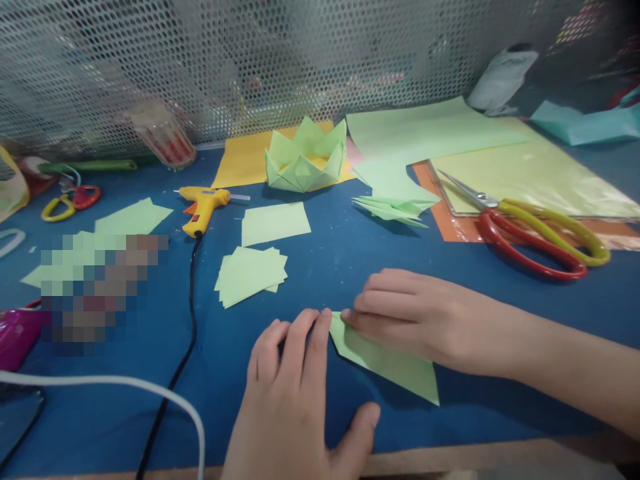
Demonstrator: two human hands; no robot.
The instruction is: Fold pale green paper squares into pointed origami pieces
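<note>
A folded piece of light green paper [385, 363] lies on the blue table near its front edge. My right hand [425, 320] is laid over it from the right, fingers curled together and pressing the paper at its upper left end. My left hand [295, 387] is on the other side, its index fingertip at the paper's top corner. Its fingers are stretched out and the thumb stands apart. Beyond my hands lie a loose stack of small green sheets [253, 273], another green sheet [276, 223] and a flat bundle of folded green pieces [397, 208].
A folded green paper crown shape [306, 160] stands on yellow paper. A yellow glue gun [203, 207] trails a black cord. Large red-and-yellow-handled scissors [530, 230] lie at right over packaged paper [540, 173]. A white cable [125, 381] crosses the lower left. Perforated metal [300, 60] closes the back.
</note>
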